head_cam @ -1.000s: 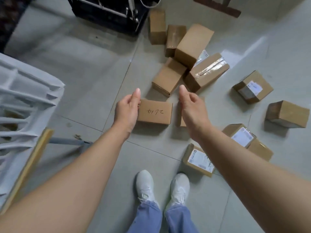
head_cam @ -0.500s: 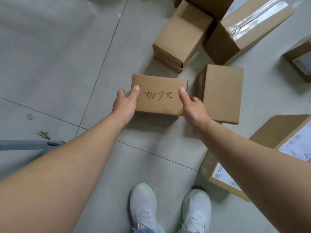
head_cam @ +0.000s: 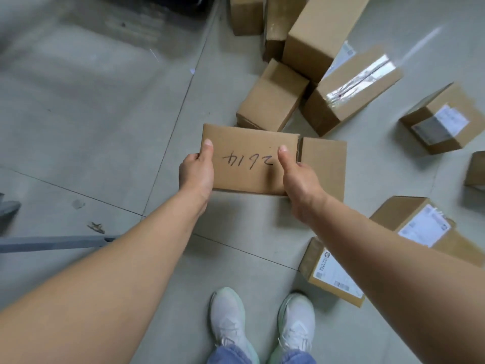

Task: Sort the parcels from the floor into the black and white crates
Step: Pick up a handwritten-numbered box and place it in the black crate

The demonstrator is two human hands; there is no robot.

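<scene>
You hold the handwritten parcel [head_cam: 249,158] end to end, straight ahead of your white shoes [head_cam: 228,319]. Your left hand [head_cam: 196,172] grips its left short end and your right hand [head_cam: 299,185] the right one, thumbs on top, fingers hidden beneath. Its long axis runs crosswise, both hands equally near, so a level lift looks right; neither crate shows plainly.

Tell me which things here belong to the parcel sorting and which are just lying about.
Job: marked parcel, gripped by left hand and right hand; taped parcel; plain parcel; nearest labelled parcel.
Lying about: grey bar; floor scrap.
</scene>
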